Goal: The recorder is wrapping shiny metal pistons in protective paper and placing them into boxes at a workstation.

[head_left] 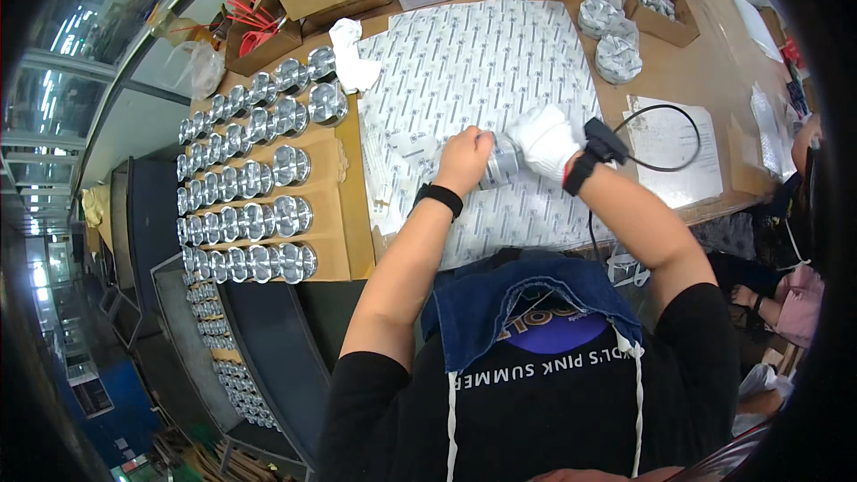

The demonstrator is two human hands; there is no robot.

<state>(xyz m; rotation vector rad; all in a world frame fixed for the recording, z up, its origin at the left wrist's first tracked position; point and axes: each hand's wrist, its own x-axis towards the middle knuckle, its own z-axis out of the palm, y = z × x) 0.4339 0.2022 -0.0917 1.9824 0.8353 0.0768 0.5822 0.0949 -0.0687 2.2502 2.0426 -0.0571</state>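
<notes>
Left hand (462,159): bare, black wristband, curled around the near end of the metal part (502,161), gripping it.
Right hand (544,139): white glove, closed over the far end of the same part; strapped device with a black cable (665,138) at the wrist.
Metal part: shiny, cylindrical, held between both hands just above the printed wrapping sheets (482,71), roughly centre of the table (705,80).
Sheets: stacked flat, white with a fine grey pattern, spreading toward 12 o'clock from the hands.
Rows of like parts (254,178): at 9 o'clock on cardboard, standing close together, well apart from the hands.
Wrapped bundles (611,31): at 1 o'clock, beside a small open carton (661,13).
White rag (350,54): at 11 o'clock, at the sheets' corner.
Doing it well, as a judgement: keep the part low over the sheet, steady with the bare hand, turn with the gloved one, avoid creasing the top sheet or snagging the cable.
</notes>
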